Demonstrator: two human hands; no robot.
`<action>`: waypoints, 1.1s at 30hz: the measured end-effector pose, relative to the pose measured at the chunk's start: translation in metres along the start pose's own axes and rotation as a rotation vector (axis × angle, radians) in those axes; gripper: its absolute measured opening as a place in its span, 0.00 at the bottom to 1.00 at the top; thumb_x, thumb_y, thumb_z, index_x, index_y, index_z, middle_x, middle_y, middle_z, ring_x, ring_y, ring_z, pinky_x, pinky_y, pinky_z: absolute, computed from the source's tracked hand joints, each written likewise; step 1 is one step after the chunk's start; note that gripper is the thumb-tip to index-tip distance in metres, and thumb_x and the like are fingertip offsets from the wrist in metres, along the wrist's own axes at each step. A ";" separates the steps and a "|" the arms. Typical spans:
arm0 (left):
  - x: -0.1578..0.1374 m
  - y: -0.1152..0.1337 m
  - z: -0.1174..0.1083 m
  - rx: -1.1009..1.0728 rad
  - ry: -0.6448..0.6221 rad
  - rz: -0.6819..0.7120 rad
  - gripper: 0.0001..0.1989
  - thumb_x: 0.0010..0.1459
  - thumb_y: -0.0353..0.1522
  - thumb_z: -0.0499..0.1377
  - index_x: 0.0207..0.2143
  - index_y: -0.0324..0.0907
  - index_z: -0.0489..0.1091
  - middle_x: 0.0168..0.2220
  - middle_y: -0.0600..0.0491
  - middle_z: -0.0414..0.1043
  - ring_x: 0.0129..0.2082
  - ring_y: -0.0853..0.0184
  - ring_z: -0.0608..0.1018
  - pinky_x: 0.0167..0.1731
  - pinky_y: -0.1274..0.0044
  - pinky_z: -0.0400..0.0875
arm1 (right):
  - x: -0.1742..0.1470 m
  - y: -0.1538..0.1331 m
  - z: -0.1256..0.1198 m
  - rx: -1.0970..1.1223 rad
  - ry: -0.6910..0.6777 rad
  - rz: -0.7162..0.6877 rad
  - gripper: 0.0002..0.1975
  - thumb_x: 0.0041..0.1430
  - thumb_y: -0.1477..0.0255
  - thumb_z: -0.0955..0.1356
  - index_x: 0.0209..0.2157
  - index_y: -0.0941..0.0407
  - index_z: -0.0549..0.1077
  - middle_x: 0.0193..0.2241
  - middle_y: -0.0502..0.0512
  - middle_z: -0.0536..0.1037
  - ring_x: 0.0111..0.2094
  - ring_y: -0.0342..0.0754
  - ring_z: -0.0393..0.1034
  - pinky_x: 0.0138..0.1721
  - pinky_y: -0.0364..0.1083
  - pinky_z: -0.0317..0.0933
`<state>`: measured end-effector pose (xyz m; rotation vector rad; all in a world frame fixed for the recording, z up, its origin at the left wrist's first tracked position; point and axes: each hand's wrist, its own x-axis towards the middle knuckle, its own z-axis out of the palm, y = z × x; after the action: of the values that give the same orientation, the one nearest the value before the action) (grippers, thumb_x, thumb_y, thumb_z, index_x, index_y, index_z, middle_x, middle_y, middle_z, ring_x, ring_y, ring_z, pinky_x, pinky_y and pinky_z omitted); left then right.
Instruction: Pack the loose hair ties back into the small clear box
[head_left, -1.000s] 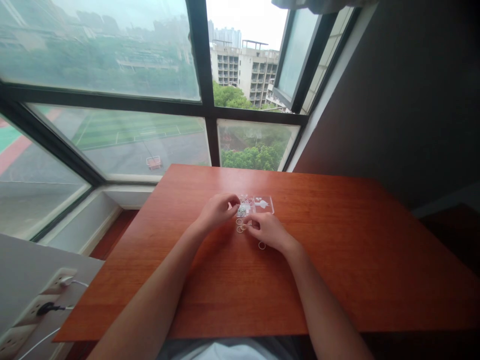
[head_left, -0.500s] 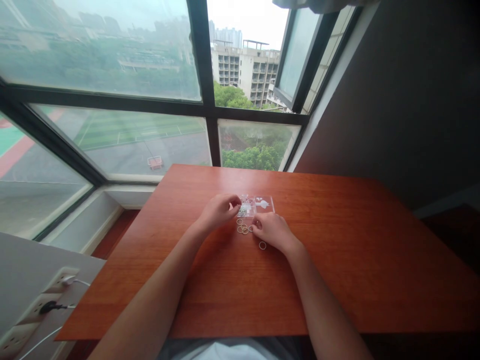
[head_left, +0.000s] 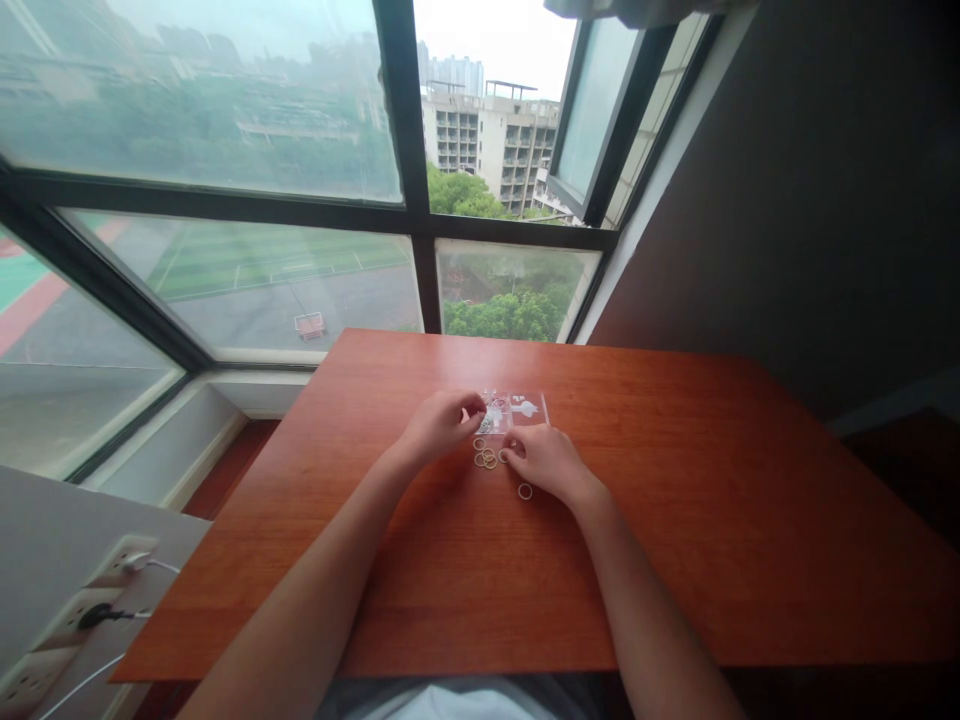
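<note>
A small clear plastic box (head_left: 496,428) lies on the table with its lid folded open to the right. Tiny whitish and dark pieces fill part of its left half, too small to name. My left hand (head_left: 446,422) is at the box's left side, fingers curled over its edge; whatever sits between the fingertips is hidden. Just in front of the lid, my right hand (head_left: 547,460) rests low with thumb and forefinger closed on a small pale ring (head_left: 503,456). Several like rings (head_left: 489,459) lie left of it, and a single ring (head_left: 525,492) lies nearer me.
The reddish-brown wooden table (head_left: 712,500) spreads to both sides. Large windows (head_left: 285,275) stand behind it, one pane swung open. At the lower left, wall sockets (head_left: 90,610) hold plugs with cables. A dark wall (head_left: 810,200) slopes on the right.
My left hand has shifted slightly right, its fingertips a little further over the box. The ring at my right fingertips has moved very slightly. The other rings lie as before.
</note>
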<state>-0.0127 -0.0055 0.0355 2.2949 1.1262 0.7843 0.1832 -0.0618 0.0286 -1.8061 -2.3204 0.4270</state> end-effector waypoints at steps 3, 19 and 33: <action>0.000 0.000 0.000 0.000 -0.011 -0.001 0.06 0.54 0.29 0.56 0.30 0.39 0.74 0.27 0.54 0.73 0.24 0.72 0.70 0.25 0.81 0.60 | 0.000 -0.004 0.001 -0.044 -0.037 0.007 0.07 0.58 0.68 0.65 0.33 0.52 0.76 0.31 0.51 0.79 0.32 0.46 0.70 0.29 0.42 0.50; 0.000 0.012 0.003 -0.090 -0.113 -0.013 0.08 0.58 0.33 0.56 0.31 0.39 0.73 0.25 0.55 0.71 0.23 0.74 0.68 0.24 0.82 0.59 | 0.002 -0.001 0.001 0.166 0.339 0.030 0.07 0.58 0.69 0.66 0.35 0.53 0.76 0.26 0.48 0.76 0.27 0.42 0.67 0.31 0.40 0.52; 0.001 0.023 0.013 -0.238 -0.094 -0.028 0.06 0.54 0.27 0.55 0.30 0.37 0.73 0.25 0.55 0.72 0.25 0.73 0.68 0.26 0.81 0.62 | 0.002 -0.003 0.002 0.166 0.363 0.005 0.07 0.59 0.69 0.66 0.36 0.53 0.76 0.26 0.49 0.76 0.28 0.43 0.67 0.32 0.40 0.54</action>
<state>0.0092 -0.0196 0.0401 2.0916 0.9658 0.7479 0.1792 -0.0608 0.0272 -1.6526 -1.9750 0.2568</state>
